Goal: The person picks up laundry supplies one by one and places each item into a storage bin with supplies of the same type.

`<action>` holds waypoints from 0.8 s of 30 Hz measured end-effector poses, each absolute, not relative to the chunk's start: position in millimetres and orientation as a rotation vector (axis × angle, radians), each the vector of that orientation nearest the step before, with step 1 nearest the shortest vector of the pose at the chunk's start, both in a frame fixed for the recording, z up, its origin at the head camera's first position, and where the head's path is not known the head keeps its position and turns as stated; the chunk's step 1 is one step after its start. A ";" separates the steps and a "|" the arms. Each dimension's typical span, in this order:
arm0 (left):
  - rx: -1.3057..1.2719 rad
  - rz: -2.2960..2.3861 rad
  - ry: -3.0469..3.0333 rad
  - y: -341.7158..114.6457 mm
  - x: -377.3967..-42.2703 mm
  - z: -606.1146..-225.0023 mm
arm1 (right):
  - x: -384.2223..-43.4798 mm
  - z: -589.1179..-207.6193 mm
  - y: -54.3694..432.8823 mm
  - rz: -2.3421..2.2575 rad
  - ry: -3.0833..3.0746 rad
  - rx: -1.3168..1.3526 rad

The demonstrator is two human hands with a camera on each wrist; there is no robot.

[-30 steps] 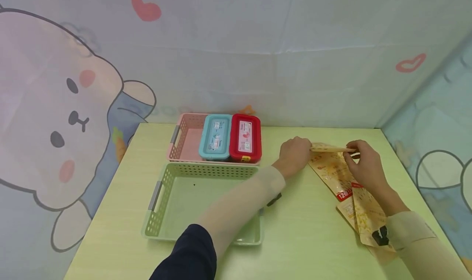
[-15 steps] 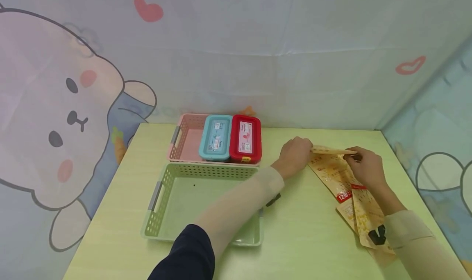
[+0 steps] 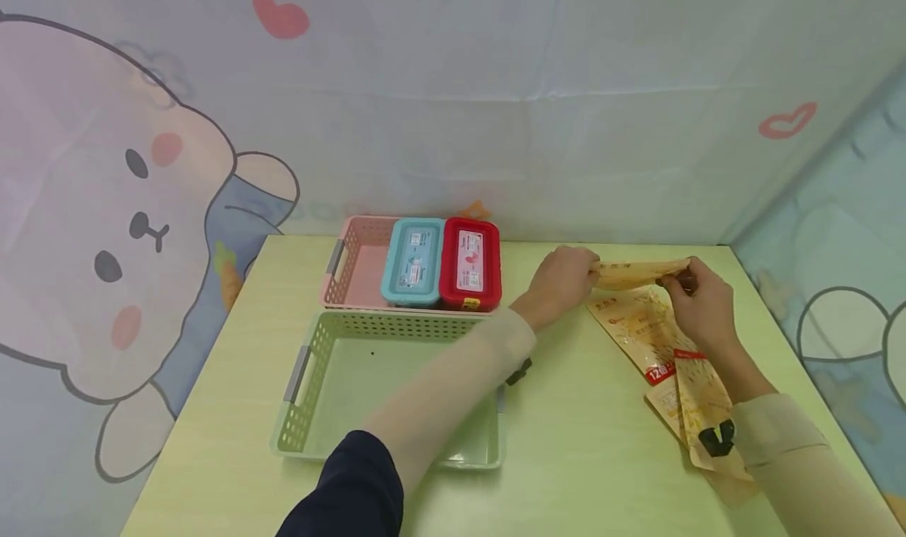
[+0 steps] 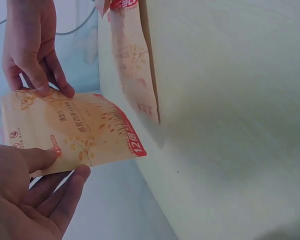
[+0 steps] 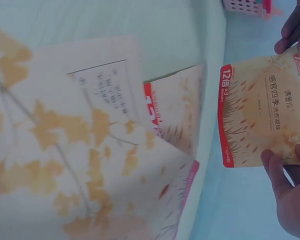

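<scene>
A cream packet of laundry pods (image 3: 635,271) with a red end strip is raised over the far right of the table. My left hand (image 3: 562,280) pinches its left edge, thumb on the printed face in the left wrist view. My right hand (image 3: 706,305) grips the opposite edge; in the right wrist view its fingers show at the lower side of the held packet (image 5: 260,112). Beneath lies a matching packet (image 3: 630,325), with another packet (image 3: 704,399) overlapping below it, close under my right forearm. More packet edges show under that one, partly hidden.
Left of the packets stands a green basket (image 3: 382,388), partly behind my left forearm. Behind it a pink basket (image 3: 368,262) holds a blue-lidded box (image 3: 413,262) and a red-lidded box (image 3: 470,263). A printed cloth (image 3: 552,159) hangs along the table's back edge.
Both hands have lifted the held packet slightly upward and away, and it has tilted so more of its face shows. The lying packets and baskets stay put.
</scene>
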State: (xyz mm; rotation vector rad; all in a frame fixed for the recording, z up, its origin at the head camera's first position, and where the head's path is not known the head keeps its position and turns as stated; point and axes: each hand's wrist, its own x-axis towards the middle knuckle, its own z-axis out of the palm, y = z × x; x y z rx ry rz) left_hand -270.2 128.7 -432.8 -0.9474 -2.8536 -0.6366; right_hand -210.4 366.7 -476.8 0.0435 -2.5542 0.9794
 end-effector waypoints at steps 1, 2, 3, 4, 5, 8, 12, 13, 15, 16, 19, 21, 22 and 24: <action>-0.947 -0.632 -2.843 127.4 -270.7 -431.6 | -210.7 -474.3 365.9 0.972 -2.548 0.043; -0.952 -0.629 -2.832 126.0 -271.2 -430.0 | -210.8 -471.8 365.4 0.967 -2.544 0.043; -0.956 -0.633 -2.824 124.5 -271.6 -428.1 | -210.9 -469.5 364.7 0.966 -2.539 0.044; -0.960 -0.648 -2.824 122.7 -271.9 -425.2 | -211.0 -467.2 363.8 0.968 -2.534 0.045; -0.961 -0.673 -2.824 120.6 -272.0 -421.6 | -211.2 -464.8 362.7 0.971 -2.527 0.048; -0.951 -0.768 -2.829 113.7 -272.7 -407.7 | -212.4 -458.8 359.2 0.979 -2.487 0.079; -0.919 -0.852 -2.820 104.5 -272.0 -386.5 | -211.4 -451.1 353.2 0.960 -2.406 0.157; -0.911 -0.873 -2.814 102.1 -271.6 -381.6 | -210.8 -448.4 351.5 0.947 -2.385 0.178; -0.894 -0.919 -2.810 98.0 -271.3 -374.6 | -209.8 -444.0 348.1 0.914 -2.346 0.211; -0.882 -0.943 -2.806 96.3 -271.5 -372.6 | -209.5 -441.9 346.2 0.899 -2.328 0.225; -0.834 -1.000 -2.802 92.1 -272.7 -369.9 | -208.6 -435.1 340.3 0.871 -2.282 0.263; -0.803 -1.040 -2.794 89.3 -273.6 -369.9 | -207.9 -430.9 336.1 0.867 -2.259 0.279; -0.792 -1.061 -2.789 87.9 -274.3 -369.9 | -207.5 -428.6 333.9 0.870 -2.248 0.287; -0.787 -1.097 -2.774 84.8 -275.2 -369.9 | -207.0 -424.5 329.9 0.877 -2.226 0.297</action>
